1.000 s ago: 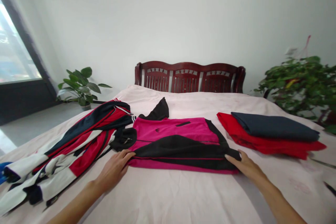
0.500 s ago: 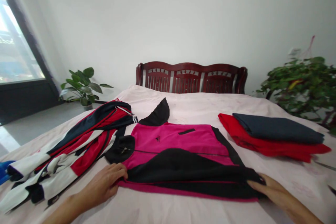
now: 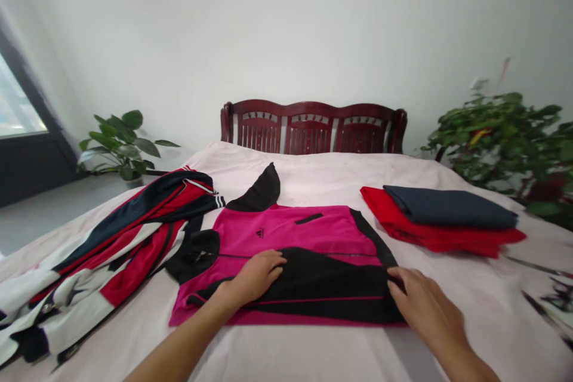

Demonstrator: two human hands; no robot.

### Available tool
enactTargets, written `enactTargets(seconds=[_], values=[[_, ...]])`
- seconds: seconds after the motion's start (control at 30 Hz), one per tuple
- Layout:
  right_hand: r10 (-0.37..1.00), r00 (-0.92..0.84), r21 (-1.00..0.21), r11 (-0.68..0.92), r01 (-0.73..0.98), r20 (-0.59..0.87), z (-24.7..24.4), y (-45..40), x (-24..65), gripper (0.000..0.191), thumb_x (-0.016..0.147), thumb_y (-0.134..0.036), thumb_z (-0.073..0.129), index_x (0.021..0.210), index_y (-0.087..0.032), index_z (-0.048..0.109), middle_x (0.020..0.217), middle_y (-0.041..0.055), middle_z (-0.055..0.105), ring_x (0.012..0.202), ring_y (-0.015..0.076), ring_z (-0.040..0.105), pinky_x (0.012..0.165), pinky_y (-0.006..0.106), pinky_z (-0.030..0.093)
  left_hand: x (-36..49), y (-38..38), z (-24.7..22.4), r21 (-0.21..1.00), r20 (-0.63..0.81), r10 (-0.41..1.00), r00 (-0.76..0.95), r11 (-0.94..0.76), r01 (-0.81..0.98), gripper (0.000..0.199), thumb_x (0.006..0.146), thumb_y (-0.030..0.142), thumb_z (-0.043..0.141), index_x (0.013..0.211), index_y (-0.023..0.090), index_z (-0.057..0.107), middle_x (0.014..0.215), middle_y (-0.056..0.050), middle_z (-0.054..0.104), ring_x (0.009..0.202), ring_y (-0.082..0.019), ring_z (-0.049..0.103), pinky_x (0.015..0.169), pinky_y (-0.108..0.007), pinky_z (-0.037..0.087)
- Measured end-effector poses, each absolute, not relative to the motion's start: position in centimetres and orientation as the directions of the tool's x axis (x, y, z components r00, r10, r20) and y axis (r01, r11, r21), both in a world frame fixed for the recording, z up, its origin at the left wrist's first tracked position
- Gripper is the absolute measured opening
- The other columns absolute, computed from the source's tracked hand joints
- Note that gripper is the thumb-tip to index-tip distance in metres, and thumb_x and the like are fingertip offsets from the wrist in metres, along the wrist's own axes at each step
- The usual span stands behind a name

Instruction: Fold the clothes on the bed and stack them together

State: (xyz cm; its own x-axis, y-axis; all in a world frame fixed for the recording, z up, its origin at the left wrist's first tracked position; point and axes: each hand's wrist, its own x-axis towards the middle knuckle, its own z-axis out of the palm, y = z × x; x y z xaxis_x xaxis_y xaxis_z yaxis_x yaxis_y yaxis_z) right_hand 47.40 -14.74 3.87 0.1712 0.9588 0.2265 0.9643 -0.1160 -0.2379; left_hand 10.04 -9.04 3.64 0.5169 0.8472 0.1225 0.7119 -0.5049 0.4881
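Our left hand [image 3: 255, 277] lies on the black folded band [image 3: 322, 286] of a magenta-and-black zip jacket [image 3: 286, 227], its grip spread flat and pinching nothing, so the palm's weight keeps the fold pressed to the pale pink bedsheet [image 3: 313, 182]. Our right hand [image 3: 423, 301] curls over the band's 3 o'clock end; whether that grip pinches cloth we cannot tell. The jacket lies at 12 o'clock from our hands, with its black hood [image 3: 262, 190] beyond. A crumpled red, white and navy track jacket [image 3: 120, 239] sits at 9 o'clock, and a folded navy garment [image 3: 450, 206] tops a folded red one [image 3: 403, 218] at 3 o'clock.
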Motion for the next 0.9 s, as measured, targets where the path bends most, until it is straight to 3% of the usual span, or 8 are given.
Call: enactTargets(seconds=[0.13,0.3,0.43,0.53,0.67,0.77,0.83,0.9], values=[[0.933,0.319,-0.308,-0.258,0.916,0.166,1.1,-15.3,51.7,0.050,0.085,-0.049,0.044,0.121,-0.018,0.060,0.117,0.0153,0.067,0.108,0.0286,0.065,0.095,0.043,0.049,10.2,-8.6,1.1,0.415,0.110,0.811,0.574,-0.562,0.715,0.042,0.102,0.032,0.040,0.137,0.021,0.060,0.148,-0.008,0.055,0.144,-0.023,0.041,0.123,-0.045,0.029],[0.892,0.449,-0.344,-0.407,0.846,0.049,1.5,-15.1,51.9,0.063,0.084,-0.065,0.044,0.124,-0.018,0.057,0.118,0.0164,0.065,0.105,0.0300,0.067,0.088,0.043,0.051,9.8,-9.5,-0.6,0.324,0.121,0.852,0.509,-0.518,0.791,0.047,0.101,0.042,0.044,0.146,0.030,0.050,0.160,-0.003,0.039,0.150,-0.028,0.029,0.122,-0.053,0.026],[0.889,0.455,-0.267,-0.426,0.864,0.053,3.3,-14.9,51.4,0.047,0.085,-0.062,0.044,0.098,-0.022,0.066,0.105,0.0135,0.070,0.092,0.0291,0.070,0.074,0.039,0.051,9.8,-9.4,-1.0,0.322,0.135,0.848,0.512,-0.526,0.787,0.046,0.101,0.042,0.041,0.145,0.030,0.050,0.160,-0.003,0.040,0.150,-0.027,0.030,0.122,-0.051,0.026],[0.922,0.383,-0.223,-0.361,0.906,0.064,4.9,-15.3,50.9,0.035,0.087,-0.055,0.045,0.077,-0.026,0.061,0.085,0.0067,0.071,0.078,0.0258,0.069,0.062,0.034,0.046,9.6,-9.2,-1.2,0.331,0.140,0.842,0.520,-0.535,0.777,0.046,0.102,0.042,0.039,0.146,0.030,0.049,0.160,-0.004,0.040,0.150,-0.027,0.029,0.122,-0.052,0.027],[0.914,0.383,-0.152,-0.363,0.919,0.131,6.4,-16.2,50.6,0.035,0.088,-0.051,0.045,0.067,-0.026,0.056,0.066,0.0041,0.067,0.064,0.0239,0.066,0.053,0.031,0.037,9.5,-9.0,-1.3,0.345,0.142,0.839,0.526,-0.540,0.768,0.046,0.102,0.042,0.038,0.146,0.030,0.049,0.160,-0.005,0.040,0.151,-0.027,0.029,0.122,-0.051,0.026],[0.920,0.349,-0.101,-0.335,0.937,0.180,6.4,-16.4,50.8,0.034,0.088,-0.048,0.047,0.064,-0.026,0.056,0.063,0.0057,0.066,0.063,0.0246,0.066,0.051,0.030,0.034,9.5,-9.0,-1.2,0.351,0.127,0.845,0.519,-0.527,0.774,0.046,0.102,0.041,0.040,0.146,0.030,0.049,0.160,-0.005,0.040,0.151,-0.026,0.028,0.122,-0.051,0.025],[0.920,0.352,-0.196,-0.318,0.928,0.175,6.3,-16.2,50.8,0.033,0.087,-0.049,0.047,0.064,-0.026,0.054,0.061,0.0056,0.065,0.063,0.0248,0.066,0.051,0.031,0.036,9.5,-9.0,-1.2,0.354,0.117,0.849,0.515,-0.520,0.777,0.046,0.102,0.041,0.041,0.145,0.030,0.050,0.160,-0.005,0.040,0.151,-0.026,0.028,0.122,-0.052,0.024],[0.910,0.407,-0.478,-0.326,0.816,0.075,6.5,-15.8,50.5,0.030,0.085,-0.050,0.048,0.067,-0.026,0.053,0.058,0.0043,0.063,0.060,0.0243,0.066,0.051,0.031,0.041,9.5,-9.0,-1.3,0.356,0.120,0.849,0.515,-0.521,0.776,0.046,0.101,0.041,0.041,0.145,0.030,0.050,0.160,-0.005,0.040,0.150,-0.027,0.029,0.122,-0.052,0.024]])
